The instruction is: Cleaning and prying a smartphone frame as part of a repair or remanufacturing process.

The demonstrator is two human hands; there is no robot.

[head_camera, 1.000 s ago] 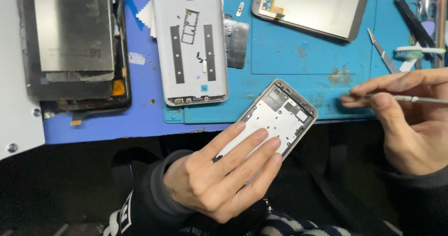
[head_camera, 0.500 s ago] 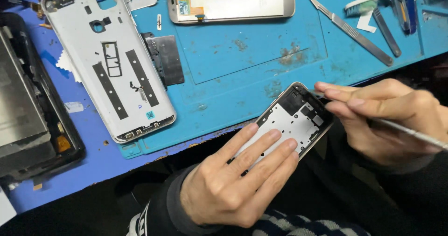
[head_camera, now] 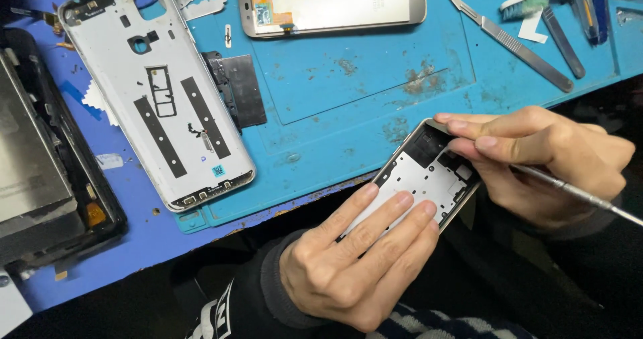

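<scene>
A: Where is the opened phone frame [head_camera: 429, 178]?

B: Off the near edge of the blue mat [head_camera: 348, 111], tilted. Left hand [head_camera: 355, 265] closes under it, fingers [head_camera: 392, 212] flat across its lower half.

A: Right hand [head_camera: 542, 158]?

B: Closed on a thin metal tool [head_camera: 576, 193]; fingertips touch the frame's upper corner.

A: Beyond the grip?

B: White back cover [head_camera: 157, 91] far left of it, screen assembly [head_camera: 331, 4] above, scalpel [head_camera: 509, 41] above the right hand.

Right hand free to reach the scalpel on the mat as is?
Probably not straight away. The right hand grips a thin metal tool and rests on the phone frame. The scalpel lies uncovered on the blue mat above it, nothing between.
</scene>
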